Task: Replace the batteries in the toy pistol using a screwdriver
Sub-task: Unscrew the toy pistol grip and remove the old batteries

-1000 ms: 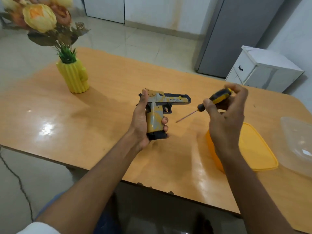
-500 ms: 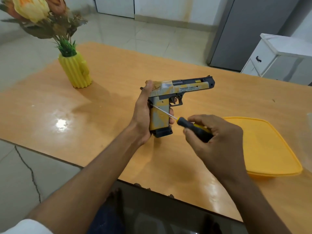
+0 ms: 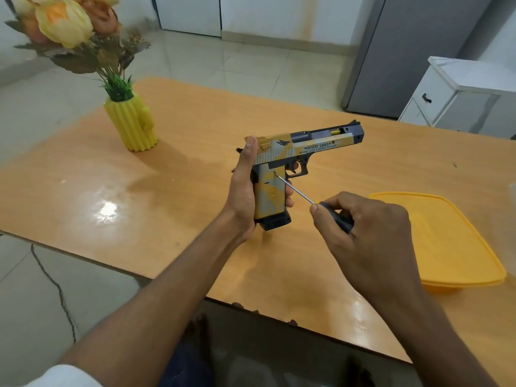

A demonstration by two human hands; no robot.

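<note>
Screwdriver (image 3: pixel 298 193) tip now on toy pistol (image 3: pixel 282 174) grip (both hands (image 3: pixel 243 196) gripping); glossy wooden table (image 3: pixel 83 174), tiled floor (image 3: pixel 251 60).

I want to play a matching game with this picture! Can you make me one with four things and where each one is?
Things:
1. toy pistol
2. screwdriver
3. yellow vase
4. yellow lid

Places:
A. standing on the table's far left part, holding flowers
B. lying flat on the table by the right hand
C. held upright in the left hand
D. held in the right hand, tip on the pistol's handle

Pairs: 1-C, 2-D, 3-A, 4-B
</note>
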